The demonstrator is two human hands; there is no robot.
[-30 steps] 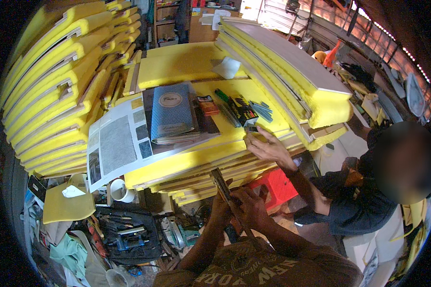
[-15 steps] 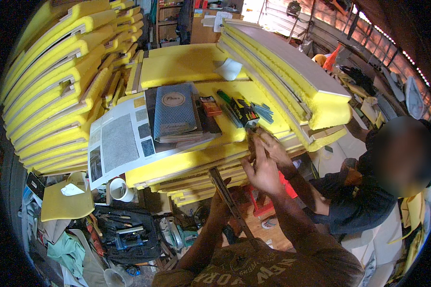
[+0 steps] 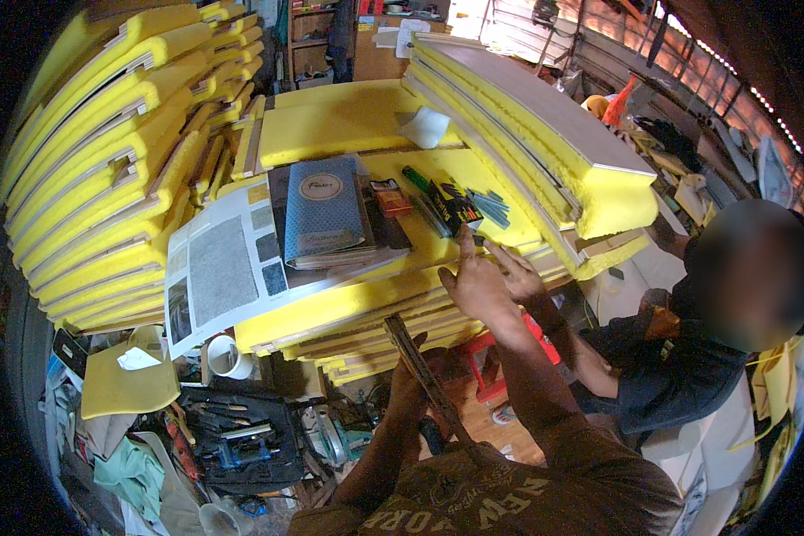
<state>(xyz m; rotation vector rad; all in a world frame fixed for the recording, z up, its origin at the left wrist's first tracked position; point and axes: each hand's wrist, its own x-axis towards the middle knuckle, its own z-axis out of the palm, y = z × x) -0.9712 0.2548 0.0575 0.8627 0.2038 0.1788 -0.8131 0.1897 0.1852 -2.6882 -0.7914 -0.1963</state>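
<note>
My left hand (image 3: 408, 368) is closed round a long, narrow metal bar with a channel along it (image 3: 424, 371), held slanting in front of my chest. Over the front edge of the yellow foam panel (image 3: 357, 299) reaches my right hand (image 3: 479, 281), its index finger stretched and thumb apart; nothing shows in it. That fingertip is close to the lower end of a black and yellow box (image 3: 461, 213). Beside my right hand is a co-worker's hand (image 3: 520, 277), partly hidden by mine. Several blue-grey strips (image 3: 489, 210) lie right of the box.
On the foam are a blue patterned book (image 3: 330, 210), a small orange pack (image 3: 391, 198) and a printed sheet (image 3: 223, 259). Stacked yellow foam panels (image 3: 107, 161) rise at left, more (image 3: 545, 134) at right. The co-worker (image 3: 670, 357) stands at right. Tools (image 3: 241, 442) lie lower left.
My right hand has shifted slightly left and up, its index finger now stretched toward the box. The co-worker's hand has drawn a little apart from the box's end.
</note>
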